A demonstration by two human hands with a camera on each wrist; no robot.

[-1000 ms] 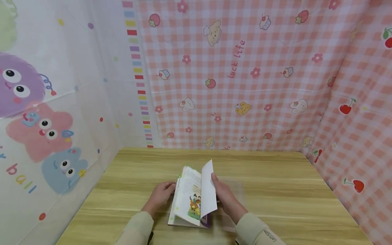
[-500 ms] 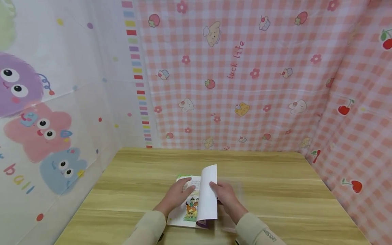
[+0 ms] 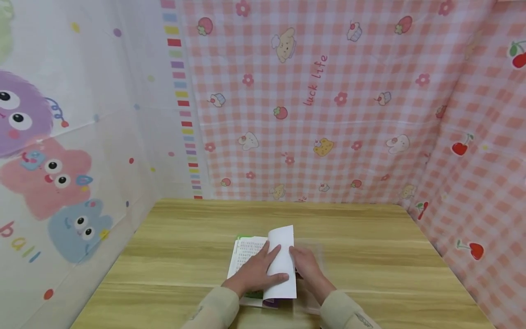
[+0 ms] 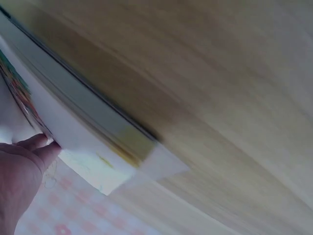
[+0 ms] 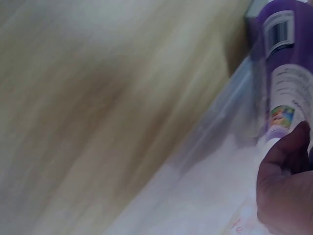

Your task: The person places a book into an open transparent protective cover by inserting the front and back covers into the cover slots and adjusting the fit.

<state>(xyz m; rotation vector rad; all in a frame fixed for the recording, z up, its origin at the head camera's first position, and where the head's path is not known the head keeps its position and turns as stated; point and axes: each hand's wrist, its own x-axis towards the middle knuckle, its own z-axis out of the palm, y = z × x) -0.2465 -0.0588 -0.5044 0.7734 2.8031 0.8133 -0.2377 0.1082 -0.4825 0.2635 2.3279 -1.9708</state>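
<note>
A book [image 3: 239, 256] lies open on the table before me, its left page printed with text. From its right side rises the back cover [image 3: 283, 240], curled upright, with a white inner face. My left hand [image 3: 255, 272] lies across the book's middle, fingers spread and touching the white face. Its wrist view has the page block [image 4: 105, 115] side-on beside the fingers. My right hand [image 3: 309, 269] grips the cover's outer edge, thumb on the white side. Purple, with a barcode, the cover's outer face [image 5: 281, 58] shows in the right wrist view.
A clear plastic sheet [image 3: 308, 304] lies under and to the right of the book. The wooden table [image 3: 370, 256] ends at a pink checked cloth [image 3: 308, 123] behind. Printed cloths hang on both sides.
My left hand has moved from the book's left edge rightward across its pages onto the white face. The left pages have settled flatter. My right hand still holds the cover.
</note>
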